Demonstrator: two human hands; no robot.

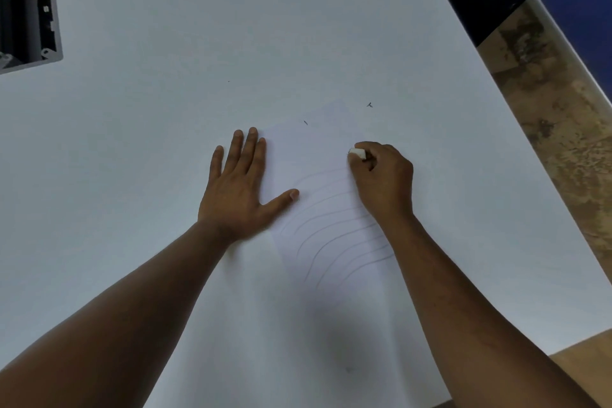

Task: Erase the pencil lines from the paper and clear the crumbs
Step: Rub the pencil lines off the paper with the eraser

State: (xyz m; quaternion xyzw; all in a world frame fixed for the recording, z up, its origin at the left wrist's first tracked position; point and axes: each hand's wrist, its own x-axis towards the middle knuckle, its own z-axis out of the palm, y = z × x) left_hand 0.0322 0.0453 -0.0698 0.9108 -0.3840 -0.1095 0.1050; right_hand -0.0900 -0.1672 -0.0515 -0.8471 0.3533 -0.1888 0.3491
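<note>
From the head camera, looking down: a sheet of paper (pixel 326 195) lies flat on the white surface (pixel 165 126), its edges faint against the white. Wavy pencil lines (pixel 334 235) cross the nearer half of the sheet; the far half looks bare. The left hand (pixel 240 185) is spread flat, palm down, fingers straight and slightly apart, resting on the left edge of the paper with the thumb reaching out onto the sheet. The right hand (pixel 384 175) is curled tight around a small white eraser (pixel 357 153), pinching it between thumb and fingers, with the eraser's tip at the right side of the sheet just above the topmost line. A couple of dark crumbs lie beyond the hands: one (pixel 305 122) on the far part of the paper, another (pixel 370 105) just off its far corner. A grey framed opening (pixel 49 26) sits at the surface's far left corner, and mottled brown floor (pixel 556 103) shows along the right
</note>
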